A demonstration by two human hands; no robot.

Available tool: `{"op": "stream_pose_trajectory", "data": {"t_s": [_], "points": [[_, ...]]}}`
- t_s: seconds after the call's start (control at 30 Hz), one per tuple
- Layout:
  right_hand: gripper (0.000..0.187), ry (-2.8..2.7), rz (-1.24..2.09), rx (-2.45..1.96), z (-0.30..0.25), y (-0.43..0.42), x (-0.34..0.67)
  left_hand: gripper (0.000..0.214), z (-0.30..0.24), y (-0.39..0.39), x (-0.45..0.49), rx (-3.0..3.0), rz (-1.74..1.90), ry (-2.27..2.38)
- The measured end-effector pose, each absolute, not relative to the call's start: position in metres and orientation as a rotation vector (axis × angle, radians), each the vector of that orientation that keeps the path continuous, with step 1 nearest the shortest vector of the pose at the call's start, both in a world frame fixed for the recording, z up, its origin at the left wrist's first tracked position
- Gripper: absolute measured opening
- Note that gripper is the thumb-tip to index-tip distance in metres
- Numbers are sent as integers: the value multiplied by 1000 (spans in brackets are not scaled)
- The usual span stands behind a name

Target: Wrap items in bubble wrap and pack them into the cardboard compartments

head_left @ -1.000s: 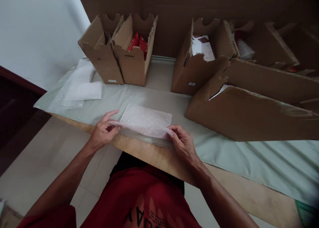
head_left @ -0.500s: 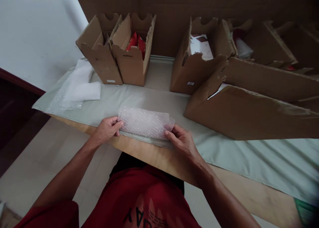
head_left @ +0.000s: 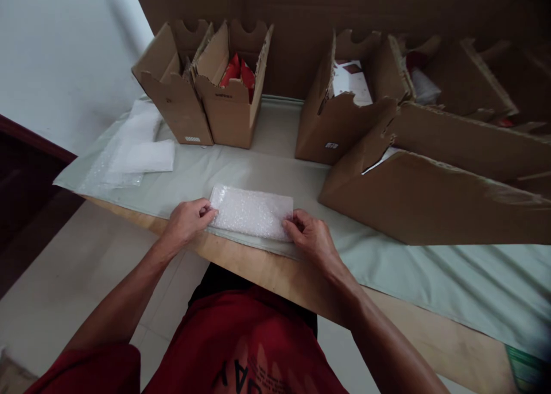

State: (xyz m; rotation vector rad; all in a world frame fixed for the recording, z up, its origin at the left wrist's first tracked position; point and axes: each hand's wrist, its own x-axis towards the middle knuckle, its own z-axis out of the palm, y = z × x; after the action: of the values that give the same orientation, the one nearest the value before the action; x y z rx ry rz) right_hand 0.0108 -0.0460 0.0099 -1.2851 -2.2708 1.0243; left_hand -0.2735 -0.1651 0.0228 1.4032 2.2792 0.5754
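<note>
A folded piece of bubble wrap [head_left: 252, 211] lies flat on the pale green cloth [head_left: 275, 170] near the table's front edge. My left hand [head_left: 187, 221] pinches its left end, fingers curled closed on it. At the right end my right hand [head_left: 310, 237] grips the wrap in the same way. Both hands rest low on the cloth, with the wrap stretched between them.
Several open cardboard boxes stand along the back: two at the left [head_left: 206, 84], one holding red packets [head_left: 237, 73], and larger ones at the right [head_left: 430, 176]. A stack of bubble-wrap sheets [head_left: 138, 147] lies at the far left. The wooden table edge [head_left: 258, 268] runs before me.
The near edge of the bubble wrap was lifted, folded over away from me, and now lies flat as a narrower folded strip. Both hands moved forward with it.
</note>
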Motion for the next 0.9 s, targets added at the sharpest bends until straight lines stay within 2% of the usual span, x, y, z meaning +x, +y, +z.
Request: {"op": "stream_pose_trajectory", "data": {"t_s": [0.1, 0.27, 0.4, 0.6, 0.9], "points": [[14, -2331, 930, -1352, 12, -46, 9, 24, 25, -164, -274, 1414, 481, 2297], [26, -2427, 811, -1437, 11, -46, 9, 21, 26, -165, -275, 1419, 426, 2294], [28, -2443, 740, -1404, 9, -47, 11, 20, 26, -167, -275, 1413, 375, 2335], [15, -2411, 784, -1311, 13, -46, 16, 23, 27, -170, -274, 1457, 410, 2324], [10, -2487, 752, -1334, 16, -42, 12, 21, 27, -168, -273, 1453, 396, 2358]]}}
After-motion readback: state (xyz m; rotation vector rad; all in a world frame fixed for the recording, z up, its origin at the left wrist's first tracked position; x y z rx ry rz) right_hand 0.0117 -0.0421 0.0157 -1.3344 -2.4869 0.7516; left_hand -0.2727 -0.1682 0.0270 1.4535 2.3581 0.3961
